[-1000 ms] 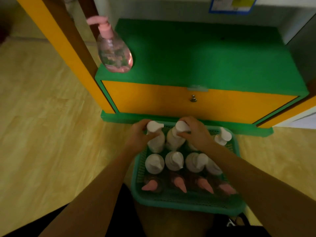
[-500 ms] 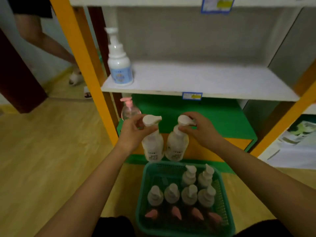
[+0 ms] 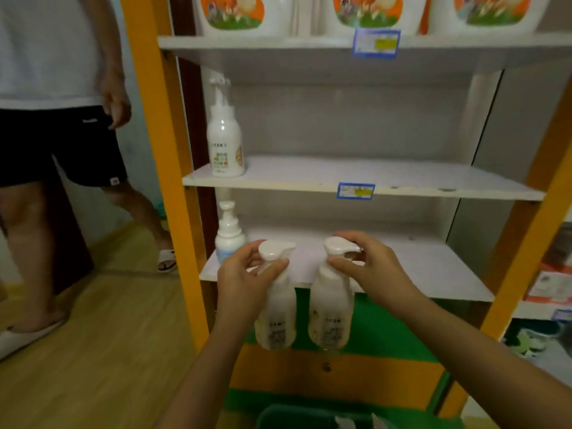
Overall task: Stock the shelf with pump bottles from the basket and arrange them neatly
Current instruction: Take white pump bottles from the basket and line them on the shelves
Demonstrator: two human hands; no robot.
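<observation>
My left hand (image 3: 241, 280) grips the neck of a white pump bottle (image 3: 275, 320), and my right hand (image 3: 368, 267) grips the neck of a second white pump bottle (image 3: 331, 317). Both bottles hang side by side in the air, in front of the edge of the lower white shelf (image 3: 433, 274). A small white pump bottle with a blue label (image 3: 228, 233) stands at that shelf's left end. On the middle shelf (image 3: 402, 178), a taller white pump bottle (image 3: 224, 140) stands at the left. The green basket (image 3: 294, 418) shows only its rim at the bottom edge.
Orange posts (image 3: 161, 168) frame the shelving. Large white jugs with orange labels (image 3: 365, 10) fill the top shelf. A green-topped orange cabinet (image 3: 371, 366) sits under the lower shelf. A person in black shorts and slippers (image 3: 52, 150) stands at the left on the wooden floor.
Both hands lifted the two white bottles out of the basket and up to the level of the lower shelf. My view rose from the basket to the shelves.
</observation>
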